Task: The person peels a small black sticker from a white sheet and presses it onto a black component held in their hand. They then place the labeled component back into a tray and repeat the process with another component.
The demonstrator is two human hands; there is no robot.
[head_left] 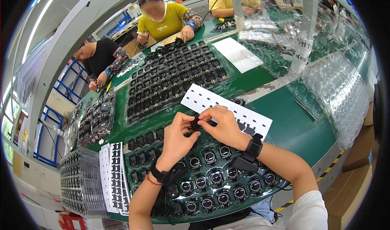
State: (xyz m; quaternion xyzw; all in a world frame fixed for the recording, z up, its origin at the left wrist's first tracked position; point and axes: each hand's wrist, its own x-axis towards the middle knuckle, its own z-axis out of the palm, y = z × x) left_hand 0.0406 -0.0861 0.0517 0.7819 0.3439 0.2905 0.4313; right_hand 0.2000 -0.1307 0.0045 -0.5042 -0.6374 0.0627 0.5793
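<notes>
Both forearms (284, 159) reached across a clear tray (227, 184) of round-faced parts (216, 177) at the near edge of the tabletop (292, 122). Between the hands was 1 small black part (196, 123): the right hand (223, 126) pinched it, thumb and finger closed; the left hand (177, 134) curled half open against it, though I couldn't tell whether it gripped. Beyond the right hand lay 1 white sheet (244, 112).
</notes>
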